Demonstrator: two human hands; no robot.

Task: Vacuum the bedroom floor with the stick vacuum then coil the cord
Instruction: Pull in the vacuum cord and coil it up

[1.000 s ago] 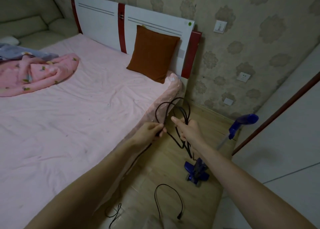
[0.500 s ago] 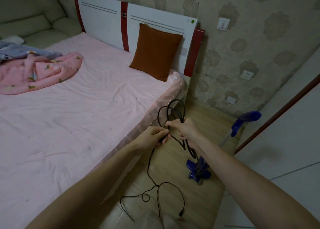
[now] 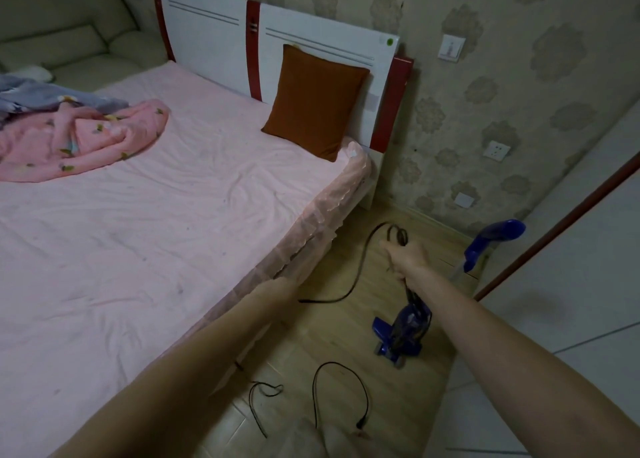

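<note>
The right hand (image 3: 403, 256) is curled round a small bundle of thin black power cord (image 3: 360, 260) loops, held above the light wooden floor (image 3: 346, 319) just off the bed's headboard-end corner. The left forearm reaches forward along the bed's near edge; its hand is hidden at that edge, so whether its fingers are apart or together cannot be told. From the bundle the cord arcs down, and more slack lies looped on the floor near the bottom edge. The blue stick vacuum (image 3: 403, 333) stands on the floor beside the white wardrobe door (image 3: 554, 301). A rust-brown cushion (image 3: 313, 102) leans against the headboard on the pink-sheeted bed (image 3: 138, 232)
</note>
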